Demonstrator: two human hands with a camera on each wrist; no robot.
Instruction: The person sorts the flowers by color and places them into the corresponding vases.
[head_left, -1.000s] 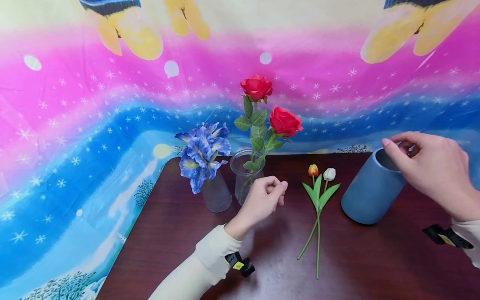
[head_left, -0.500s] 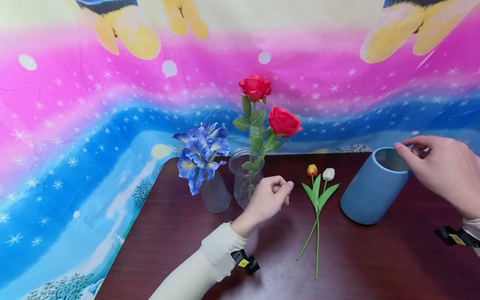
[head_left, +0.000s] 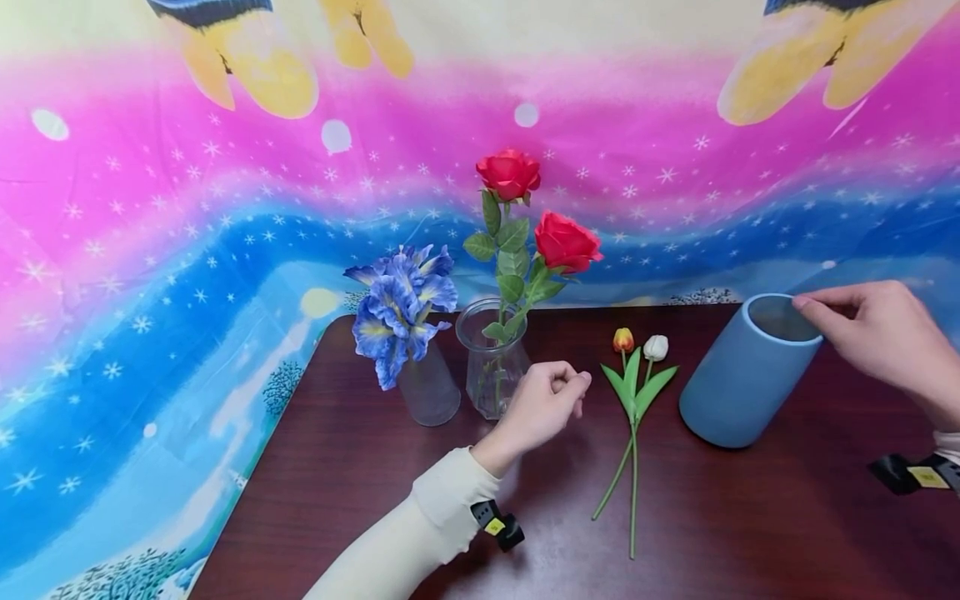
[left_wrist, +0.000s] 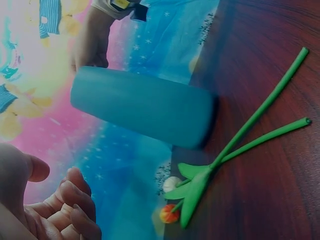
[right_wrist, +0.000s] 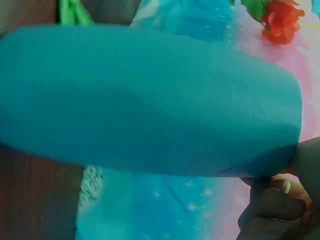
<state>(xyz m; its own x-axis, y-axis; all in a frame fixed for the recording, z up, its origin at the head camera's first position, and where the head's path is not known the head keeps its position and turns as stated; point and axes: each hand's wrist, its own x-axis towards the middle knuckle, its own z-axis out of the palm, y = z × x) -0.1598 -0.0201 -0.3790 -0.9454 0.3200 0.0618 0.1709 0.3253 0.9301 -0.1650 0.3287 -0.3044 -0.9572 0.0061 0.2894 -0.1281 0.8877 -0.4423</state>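
Note:
A matte blue vase (head_left: 742,387) stands on the right of the table, its opening visible from above. With thumb and fingertips, my right hand (head_left: 888,342) pinches its rim at the right; the right wrist view shows the thumb over the rim and the fingers against the outer side of the vase (right_wrist: 150,100). Between the hands lie two artificial tulips (head_left: 636,408), one orange and one white, their green stems crossed. My left hand (head_left: 543,402) hovers left of them, in front of a glass vase, its fingers loosely curled around nothing. In the left wrist view that hand (left_wrist: 55,210) holds nothing.
Two red roses (head_left: 567,242) stand in a clear glass vase (head_left: 486,379) behind the left hand. Left of it, blue irises (head_left: 401,304) fill a frosted vase (head_left: 431,392). A patterned cloth (head_left: 420,175) hangs behind the dark wooden table (head_left: 337,492).
My right hand has moved from over the vase's opening to the right side of its rim, uncovering the mouth. My left hand has drifted slightly right and down.

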